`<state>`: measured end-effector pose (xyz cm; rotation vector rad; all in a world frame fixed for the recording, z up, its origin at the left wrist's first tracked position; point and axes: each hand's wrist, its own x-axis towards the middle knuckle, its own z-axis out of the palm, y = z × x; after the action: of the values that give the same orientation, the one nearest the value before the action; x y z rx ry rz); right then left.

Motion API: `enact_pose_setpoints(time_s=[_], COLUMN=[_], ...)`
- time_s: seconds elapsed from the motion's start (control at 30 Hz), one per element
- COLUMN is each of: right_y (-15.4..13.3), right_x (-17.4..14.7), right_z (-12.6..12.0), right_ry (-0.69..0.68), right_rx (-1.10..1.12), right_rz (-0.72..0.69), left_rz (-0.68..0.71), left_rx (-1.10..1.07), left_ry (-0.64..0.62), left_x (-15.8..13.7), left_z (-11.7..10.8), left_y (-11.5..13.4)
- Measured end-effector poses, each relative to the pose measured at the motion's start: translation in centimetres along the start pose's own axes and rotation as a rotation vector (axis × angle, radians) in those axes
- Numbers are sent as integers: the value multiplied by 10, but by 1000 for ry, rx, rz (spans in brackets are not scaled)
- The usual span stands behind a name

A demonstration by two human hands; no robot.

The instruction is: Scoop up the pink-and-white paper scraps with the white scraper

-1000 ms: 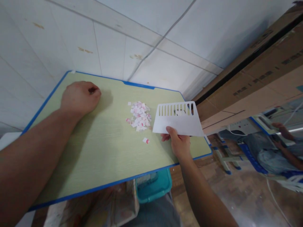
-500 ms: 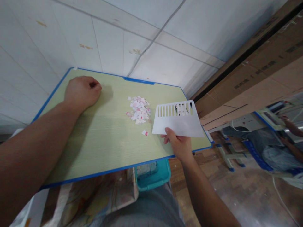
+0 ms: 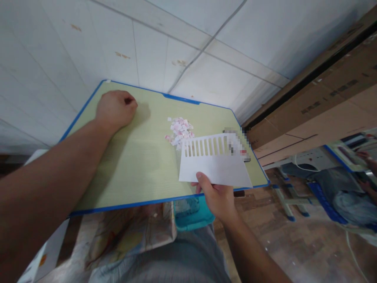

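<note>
One card (image 3: 216,169) my right grip (image 3: 217,196) pinches now hides some scraps (image 3: 180,127); left of them, my left grip (image 3: 116,111) curls, contents unclear.

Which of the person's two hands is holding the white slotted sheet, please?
The right hand: it grips the near edge of the sheet. The left hand is curled near the far left corner of the table, apart from it.
</note>
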<state>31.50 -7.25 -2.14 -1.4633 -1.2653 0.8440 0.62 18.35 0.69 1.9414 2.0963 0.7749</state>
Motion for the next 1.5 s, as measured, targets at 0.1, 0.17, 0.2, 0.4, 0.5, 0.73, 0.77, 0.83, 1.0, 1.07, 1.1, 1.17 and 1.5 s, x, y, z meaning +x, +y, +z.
enact_pose_setpoints(time_s=[0.1,0.17,0.2,0.4,0.5,0.73,0.77,0.83,1.0,1.07,1.1,1.17,1.5], right_y=[-5,-8,-9,-13,-13,-4,-3,-4,-8,-8,-7,-6,-5], right_x=[1,1,0,-3,-2,-5,-6,-7,-5,-5,-5,-6,-3], right_z=[9,13,15,22,22,22,22,23,19,17,16,16,11], right_ry=[-69,-104,-127,-211,-176,-216,-205,-200,-250,-252,-261,-290,-376], right_rx=[-31,-62,-67,33,39,30,37,52,33,17,15,23,67], right_rz=[3,-3,2,34,14,29,28,31,26,11,7,1,-30], left_rz=[10,21,27,30,33,39,39,36,30,25,27,41,57], left_rx=[-9,-6,-6,-31,-49,-81,-80,-65,-39,-22,-8,23,8], left_ry=[7,6,5,5,5,5,3,-6,-28,-41,-50,-67,-30], left_x=[0,0,0,-1,-2,-2,-2,-3,-6,-7,-8,-9,4], left_z=[1,2,2,2,1,2,2,1,-3,-4,-5,-6,12], left_y=[-2,-3,-3,-1,0,-1,-1,0,3,4,5,6,-13])
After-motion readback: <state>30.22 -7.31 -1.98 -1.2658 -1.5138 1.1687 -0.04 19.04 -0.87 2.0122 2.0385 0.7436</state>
